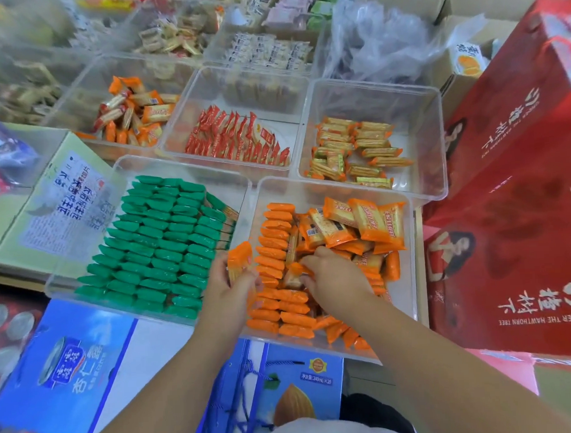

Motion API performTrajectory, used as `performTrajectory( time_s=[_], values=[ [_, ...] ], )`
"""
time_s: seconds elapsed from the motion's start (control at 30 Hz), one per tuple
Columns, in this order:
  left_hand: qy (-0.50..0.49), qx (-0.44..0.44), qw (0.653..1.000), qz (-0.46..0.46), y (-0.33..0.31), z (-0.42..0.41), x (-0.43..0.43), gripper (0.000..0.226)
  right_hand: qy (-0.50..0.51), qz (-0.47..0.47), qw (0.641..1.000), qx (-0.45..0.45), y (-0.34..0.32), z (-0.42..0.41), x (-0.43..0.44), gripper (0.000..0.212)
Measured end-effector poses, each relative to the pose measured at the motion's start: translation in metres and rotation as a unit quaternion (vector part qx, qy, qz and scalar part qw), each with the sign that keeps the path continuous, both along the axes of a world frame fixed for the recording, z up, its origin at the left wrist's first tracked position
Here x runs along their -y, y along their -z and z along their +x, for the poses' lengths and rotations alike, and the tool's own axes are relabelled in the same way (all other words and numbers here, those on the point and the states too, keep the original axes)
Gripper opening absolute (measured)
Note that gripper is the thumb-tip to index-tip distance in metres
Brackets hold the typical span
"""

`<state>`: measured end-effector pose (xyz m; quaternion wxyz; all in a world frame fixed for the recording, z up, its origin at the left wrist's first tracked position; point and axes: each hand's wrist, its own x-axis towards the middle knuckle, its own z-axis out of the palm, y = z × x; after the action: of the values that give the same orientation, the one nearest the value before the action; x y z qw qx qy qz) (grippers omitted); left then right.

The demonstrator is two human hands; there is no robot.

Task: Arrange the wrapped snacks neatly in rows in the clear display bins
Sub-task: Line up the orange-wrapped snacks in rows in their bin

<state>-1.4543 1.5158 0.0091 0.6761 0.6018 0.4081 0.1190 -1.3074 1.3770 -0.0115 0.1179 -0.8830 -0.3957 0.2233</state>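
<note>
My left hand grips a snack at the near right bin's left wall, my right hand lies among its packs, rowed left and heaped right, with the full bin left and three bins behind.

both hands forward, fingers curled

Your near right bin is clear and holds orange packs; the near left bin's packs are solid green. Farther off you have red-and-cream packs and yellow packs with orange ends. The box on your right is red with white lettering; the near cartons are blue.
</note>
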Motion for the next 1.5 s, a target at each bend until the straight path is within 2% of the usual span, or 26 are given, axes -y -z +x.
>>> performTrajectory(
  time_s=[0.1,0.2,0.3,0.4,0.6,0.67,0.77,0.8,0.87,0.9,0.93,1.0,1.07,1.1,1.13,1.17,1.2,1.23,1.27,1.33,1.5],
  values=[
    [-0.03,0.007,0.999,-0.038,0.003,-0.015,0.0,0.022,0.013,-0.011,1.0,-0.013,-0.001,-0.002,-0.012,0.032],
    [-0.019,0.015,0.999,-0.044,0.007,-0.023,0.001,0.023,-0.006,-0.021,0.999,-0.033,0.0,-0.002,-0.018,0.026],
    [0.0,0.025,0.999,-0.044,0.008,-0.026,0.002,0.024,-0.011,-0.052,0.995,-0.079,0.007,-0.001,-0.013,0.029],
    [0.01,0.024,0.999,-0.04,0.005,-0.026,0.003,0.023,0.006,-0.026,0.997,-0.075,0.015,0.001,-0.006,0.026],
    [0.073,0.023,0.997,0.024,-0.002,-0.019,0.008,0.013,0.029,-0.047,0.997,-0.051,0.024,-0.004,-0.01,0.03],
    [0.106,0.028,0.991,0.076,-0.005,-0.013,0.007,0.016,0.032,-0.048,0.997,-0.056,0.021,-0.003,-0.011,0.031],
    [0.151,0.016,0.974,0.169,-0.004,-0.002,0.002,0.012,0.076,0.046,0.992,-0.09,0.007,-0.001,-0.008,0.027],
    [0.162,0.013,0.968,0.193,-0.004,0.002,0.001,0.01,0.111,0.108,0.976,-0.151,0.0,0.0,-0.005,0.025],
    [0.191,0.009,0.956,0.222,-0.005,0.011,0.0,0.011,0.172,0.211,0.895,-0.352,-0.016,-0.002,0.002,0.025],
    [0.21,0.008,0.951,0.227,-0.007,0.016,0.0,0.011,0.172,0.238,0.858,-0.422,-0.021,-0.003,0.007,0.027],
    [0.23,0.008,0.945,0.234,-0.007,0.021,0.001,0.01,0.151,0.257,0.846,-0.441,-0.024,-0.004,0.012,0.027],
    [0.274,0.005,0.924,0.267,-0.006,0.032,0.005,0.014,0.122,0.287,0.861,-0.401,-0.025,-0.004,0.022,0.023],
    [0.313,-0.011,0.897,0.312,-0.006,0.04,0.008,0.008,0.143,0.297,0.875,-0.355,-0.022,-0.001,0.03,0.015],
    [0.333,-0.032,0.872,0.357,-0.002,0.042,0.009,0.026,0.164,0.3,0.876,-0.341,-0.02,0.002,0.033,0.016],
    [0.365,-0.075,0.827,0.421,0.005,0.041,0.007,0.047,0.188,0.303,0.875,-0.326,-0.018,0.005,0.036,0.018],
    [0.397,-0.132,0.768,0.485,0.012,0.038,0.005,0.065,0.21,0.308,0.877,-0.303,-0.016,0.007,0.039,0.018],
    [0.429,-0.179,0.71,0.529,0.019,0.035,0.003,0.075,0.229,0.312,0.882,-0.269,-0.015,0.01,0.041,0.017],
    [0.457,-0.207,0.666,0.552,0.026,0.03,0.0,0.078,0.24,0.309,0.892,-0.227,-0.013,0.012,0.042,0.017],
    [0.476,-0.216,0.642,0.561,0.032,0.025,-0.003,0.077,0.244,0.302,0.902,-0.187,-0.012,0.013,0.042,0.018],
    [0.493,-0.207,0.626,0.568,0.036,0.02,-0.007,0.076,0.233,0.271,0.925,-0.13,-0.009,0.012,0.036,0.02],
    [0.461,-0.196,0.641,0.582,0.031,0.014,-0.01,0.072,0.174,0.2,0.959,-0.105,0.003,0.003,0.008,0.018]
  ],
)
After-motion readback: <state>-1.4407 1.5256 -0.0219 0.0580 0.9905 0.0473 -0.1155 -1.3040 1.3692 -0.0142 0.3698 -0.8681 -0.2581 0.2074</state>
